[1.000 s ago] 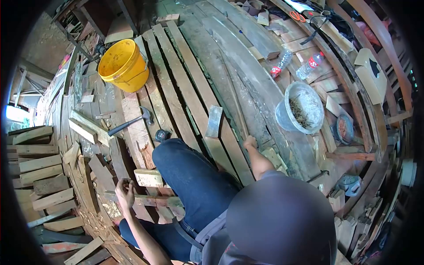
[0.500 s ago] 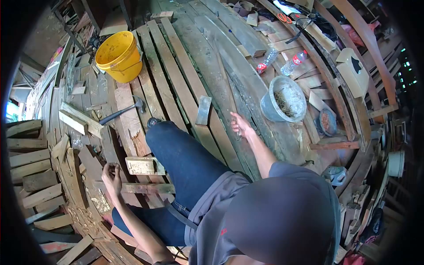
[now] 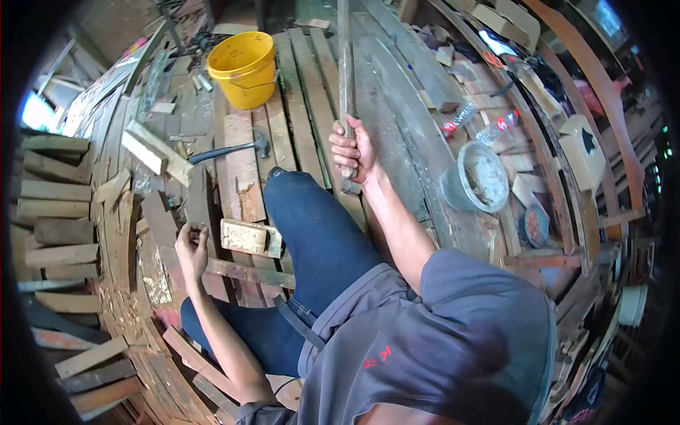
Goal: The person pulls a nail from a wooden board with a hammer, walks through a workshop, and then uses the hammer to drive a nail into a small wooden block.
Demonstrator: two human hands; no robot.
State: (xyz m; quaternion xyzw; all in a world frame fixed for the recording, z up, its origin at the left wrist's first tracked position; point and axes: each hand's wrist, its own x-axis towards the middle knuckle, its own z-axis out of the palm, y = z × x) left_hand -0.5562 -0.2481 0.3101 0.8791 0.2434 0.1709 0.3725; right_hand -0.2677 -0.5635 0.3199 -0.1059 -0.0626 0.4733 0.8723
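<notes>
My right hand [image 3: 356,152] is wrapped round the lower part of a long, narrow wooden stick [image 3: 345,64]. The stick extends away from me and runs out of view at the top. My left hand [image 3: 192,249] is beside my left knee with its fingers curled and their tips pinched together; whatever may be between them is too small to make out. Just right of that hand lies a short pale wood block [image 3: 243,236]. Farther forward, a hammer [image 3: 230,149] with a dark handle rests on the planks.
A yellow bucket [image 3: 244,74] stands ahead on the plank floor. To the right are a grey bucket [image 3: 473,177], plastic bottles [image 3: 497,128] and a small bowl [image 3: 534,225]. Stacked wood pieces [image 3: 64,230] line the left side, and two joined offcuts [image 3: 156,152] lie near the hammer.
My right hand has closed round the stick, which lay along the floor, and lifted it. The left hand keeps its pinched shape. The camera view has shifted, moving the scene rightward.
</notes>
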